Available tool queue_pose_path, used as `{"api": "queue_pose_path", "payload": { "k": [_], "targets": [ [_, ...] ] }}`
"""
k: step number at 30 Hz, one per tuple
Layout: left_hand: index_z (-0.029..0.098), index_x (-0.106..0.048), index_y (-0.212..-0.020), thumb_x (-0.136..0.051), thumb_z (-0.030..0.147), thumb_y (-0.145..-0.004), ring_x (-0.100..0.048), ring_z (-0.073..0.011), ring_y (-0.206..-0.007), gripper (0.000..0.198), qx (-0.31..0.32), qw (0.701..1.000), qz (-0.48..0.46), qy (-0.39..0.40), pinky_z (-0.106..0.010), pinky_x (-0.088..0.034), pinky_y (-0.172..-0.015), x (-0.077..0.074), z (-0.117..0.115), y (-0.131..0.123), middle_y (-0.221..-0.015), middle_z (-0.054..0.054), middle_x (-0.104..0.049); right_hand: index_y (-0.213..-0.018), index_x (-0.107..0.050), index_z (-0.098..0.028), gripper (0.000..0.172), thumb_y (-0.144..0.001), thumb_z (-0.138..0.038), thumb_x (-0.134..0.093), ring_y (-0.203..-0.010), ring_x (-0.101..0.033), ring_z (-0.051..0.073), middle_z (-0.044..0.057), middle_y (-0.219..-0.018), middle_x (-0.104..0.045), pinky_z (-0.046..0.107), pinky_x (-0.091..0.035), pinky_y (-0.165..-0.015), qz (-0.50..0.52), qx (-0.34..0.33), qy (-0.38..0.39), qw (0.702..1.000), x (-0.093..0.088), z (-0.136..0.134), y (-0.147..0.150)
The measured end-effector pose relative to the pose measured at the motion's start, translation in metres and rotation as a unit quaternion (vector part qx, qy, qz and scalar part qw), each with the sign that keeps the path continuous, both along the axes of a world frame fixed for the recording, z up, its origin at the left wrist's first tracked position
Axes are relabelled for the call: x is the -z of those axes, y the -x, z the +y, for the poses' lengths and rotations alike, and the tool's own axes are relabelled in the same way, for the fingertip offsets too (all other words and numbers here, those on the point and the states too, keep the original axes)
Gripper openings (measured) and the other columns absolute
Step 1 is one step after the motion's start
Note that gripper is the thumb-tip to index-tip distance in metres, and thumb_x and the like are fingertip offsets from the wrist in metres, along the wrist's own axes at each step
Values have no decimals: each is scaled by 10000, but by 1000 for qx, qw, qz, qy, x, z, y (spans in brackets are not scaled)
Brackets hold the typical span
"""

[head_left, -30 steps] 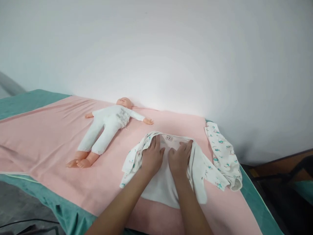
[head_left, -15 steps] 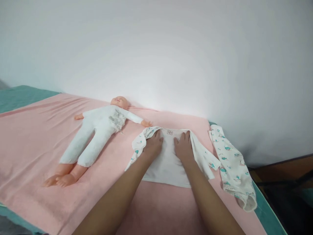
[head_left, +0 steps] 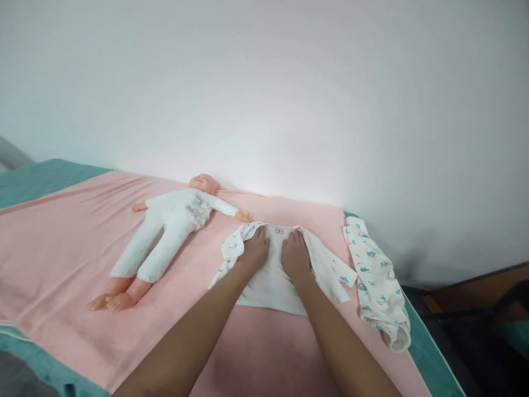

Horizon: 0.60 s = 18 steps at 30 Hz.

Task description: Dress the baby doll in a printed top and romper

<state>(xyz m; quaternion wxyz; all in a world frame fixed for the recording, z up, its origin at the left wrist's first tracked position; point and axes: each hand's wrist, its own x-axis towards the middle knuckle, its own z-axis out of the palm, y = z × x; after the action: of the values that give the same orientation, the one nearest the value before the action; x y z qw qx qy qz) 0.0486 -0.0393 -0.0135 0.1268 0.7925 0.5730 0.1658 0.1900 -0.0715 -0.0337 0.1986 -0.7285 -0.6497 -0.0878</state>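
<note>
A white baby shirt [head_left: 270, 281] with a teal animal print lies spread with its front open and a small printed label [head_left: 279, 231] at the neck. My left hand [head_left: 255, 248] rests on the shirt's left part, fingers stretched toward the collar and thumb apart. On the other side of the label, my right hand [head_left: 295, 256] lies on the shirt beside its right front edge, fingers extended. Both palms face down and are hidden. Left of the shirt, a baby doll [head_left: 169, 220] in a white body covering lies on its back, one hand close to the collar.
Printed baby trousers [head_left: 378, 281] lie right of the shirt near the bed's edge. A pink sheet [head_left: 61, 242] covers the teal bedding [head_left: 53, 173]. Behind rises a pale wall [head_left: 264, 99]. Dark objects [head_left: 479, 331] stand beyond the right edge.
The view has shifted slightly. My right hand has moved inward, closer to the label, and the shirt's right collar edge sits nearer the label too. The doll and trousers stay put.
</note>
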Motion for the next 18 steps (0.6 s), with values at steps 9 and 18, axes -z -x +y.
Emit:
{"api": "queue_pose_path", "payload": {
  "k": [9, 18],
  "targets": [
    [285, -298, -1463, -269, 384, -963, -416, -255, -1325, 510, 16, 1000, 10, -10, -409, -422, -1036, -5, 32, -1, -1533, -50, -313, -1387, -349, 27, 572, -931, -316, -314, -1412, -226, 330, 269, -1492, -287, 471, -233, -1122, 49, 60, -55, 995, 3, 24, -22],
    [244, -340, -1443, -272, 359, -962, -238, -265, -1431, 499, 11, 1000, 21, -13, -499, -177, -1172, 16, 42, -9, -1519, -66, -354, -1368, -371, 85, 547, -928, -209, -236, -1419, -233, 345, 324, -1460, -327, 505, -241, -1105, 34, 64, 3, 997, 12, 36, -7]
  ]
}}
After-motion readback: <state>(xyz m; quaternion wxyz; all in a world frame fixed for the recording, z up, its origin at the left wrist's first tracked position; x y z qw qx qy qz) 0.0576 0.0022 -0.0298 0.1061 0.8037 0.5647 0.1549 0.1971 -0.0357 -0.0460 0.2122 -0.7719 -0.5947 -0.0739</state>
